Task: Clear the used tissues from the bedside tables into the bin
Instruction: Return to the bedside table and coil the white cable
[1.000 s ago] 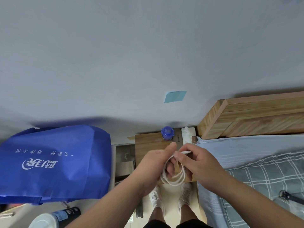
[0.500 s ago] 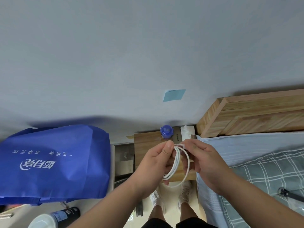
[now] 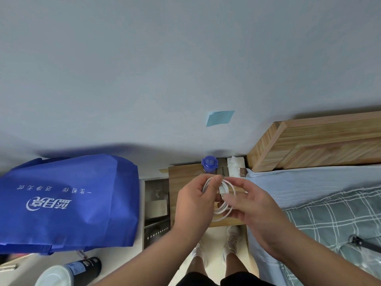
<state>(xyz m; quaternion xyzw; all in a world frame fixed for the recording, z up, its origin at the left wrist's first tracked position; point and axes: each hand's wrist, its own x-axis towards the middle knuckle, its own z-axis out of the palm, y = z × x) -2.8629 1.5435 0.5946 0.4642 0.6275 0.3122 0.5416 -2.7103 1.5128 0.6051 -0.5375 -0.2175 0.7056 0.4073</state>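
The left hand [image 3: 195, 200] was pinched shut on a coiled white cable [image 3: 223, 198], thumb and forefinger together on the top of the loops. The right hand [image 3: 255, 211] hovered just beside the coil with its fingers [image 3: 237, 183] spread apart and slack, holding nothing that could be seen. A white plug end [image 3: 222, 189] sat inside the loops, just right of the left thumb.

Beyond the fingertips, at the far edge of the wooden counter [image 3: 181, 176], stood a blue-capped bottle [image 3: 209, 164], and just right of it a white tissue pack [image 3: 235, 167] with a crumpled tuft showing at its top. Whether that tuft was a used tissue could not be told; no loose tissue and no bin were in sight.

The step in hand looked like tidying the cable out of the way. To do it well, the coil should be kept pinched where the loops cross, the plug tucked through so the springy turns do not fan open, and the bundle laid flat on the bare wood below the hands, clear of the bottle.

The cable was smooth, round and rubbery, in loose oval turns. The counter was flat, pale-grained wood; the bottle cap hard, ribbed plastic; the tissue soft and creased. Left of the hands a blue bag [image 3: 68, 201] sagged in matte folds.
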